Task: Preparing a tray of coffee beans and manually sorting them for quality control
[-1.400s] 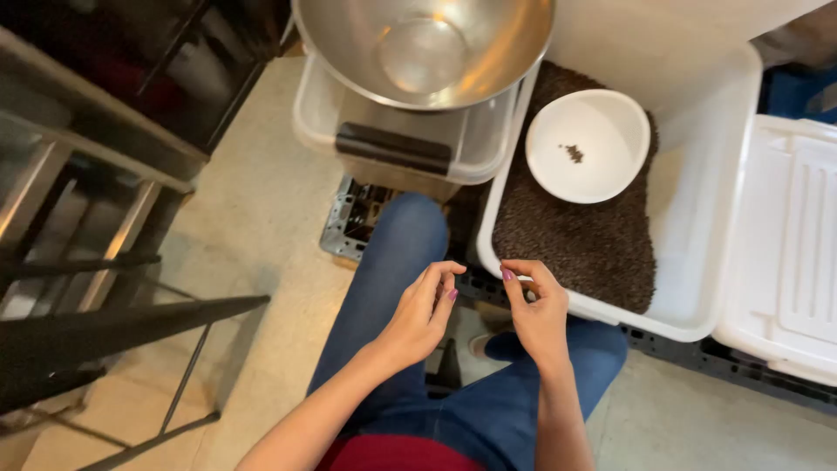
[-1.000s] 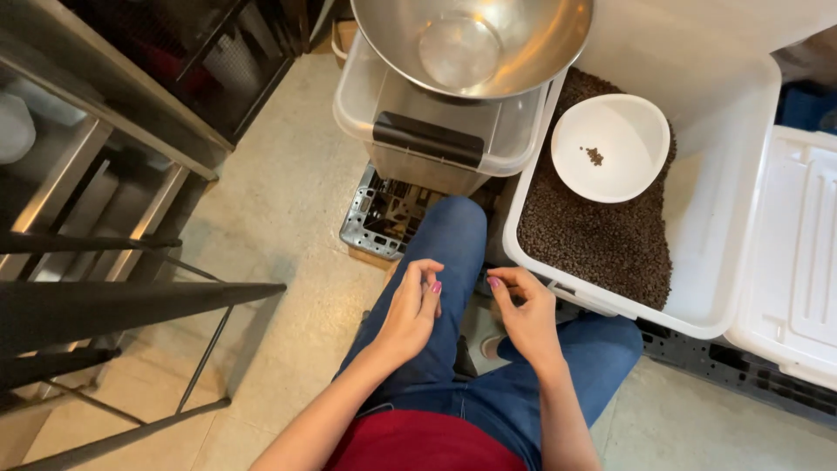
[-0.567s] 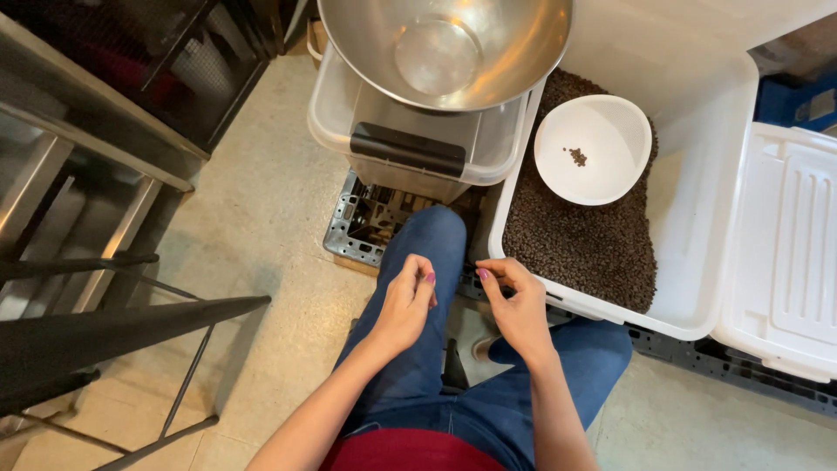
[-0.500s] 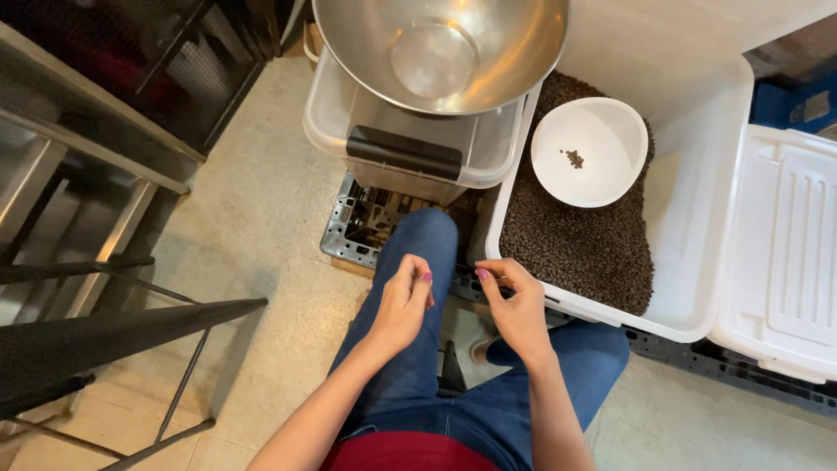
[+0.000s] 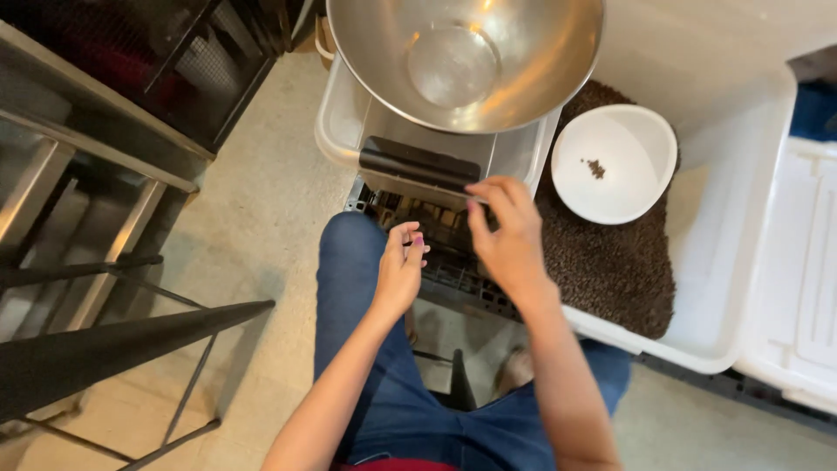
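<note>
My left hand (image 5: 399,272) hovers above my left knee, thumb and fingertips pinched together; anything between them is too small to see. My right hand (image 5: 507,237) is raised higher, fingers curled together, just below the black handle of a clear plastic container (image 5: 344,122). A large steel bowl (image 5: 510,83) rests on that container and looks empty. To the right, a white tub (image 5: 697,344) holds dark coffee beans (image 5: 615,275). A white bowl (image 5: 641,187) with a few beans in it sits on the beans.
A steel rack (image 5: 78,166) and a black bar (image 5: 131,342) stand at the left. A grey plastic crate (image 5: 453,266) lies under the containers. A white lid (image 5: 806,288) lies at the right edge. My knees in blue jeans are below my hands.
My right hand has risen from beside the tub's near corner up toward the clear container's handle. My left hand rose slightly. The view shifted closer to the steel bowl.
</note>
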